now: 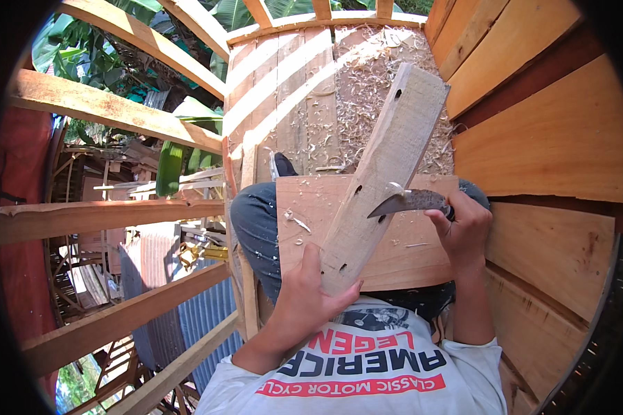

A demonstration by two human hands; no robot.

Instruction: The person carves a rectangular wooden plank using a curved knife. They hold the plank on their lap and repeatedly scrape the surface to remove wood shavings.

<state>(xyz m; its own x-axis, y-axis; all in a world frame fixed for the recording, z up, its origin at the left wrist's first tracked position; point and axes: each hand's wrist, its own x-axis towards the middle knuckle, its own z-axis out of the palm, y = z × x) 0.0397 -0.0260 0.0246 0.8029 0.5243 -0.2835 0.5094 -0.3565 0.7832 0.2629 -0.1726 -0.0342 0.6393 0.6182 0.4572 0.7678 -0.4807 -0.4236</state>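
Observation:
A long pale wooden block [391, 149] with several dark holes along it slants across my lap. Its near end is held by my left hand [308, 294], thumb and fingers closed around the sides. My right hand [466, 232] is wrapped around the handle of a knife [412, 201] with a curved, pointed, darkened blade. The blade points left and lies over the middle of the block, close to one hole; a small curl of wood shows at its upper edge. Beneath the block, a flat wooden board [303, 259] rests across my legs, with a few shavings on it.
Wood shavings [384, 55] cover much of the plank floor [291, 86] ahead. A plank wall [547, 138] stands close on my right. To the left are spaced wooden rails [111, 214], with corrugated metal sheets [208, 318] and piled timber below. Leafy plants grow beyond.

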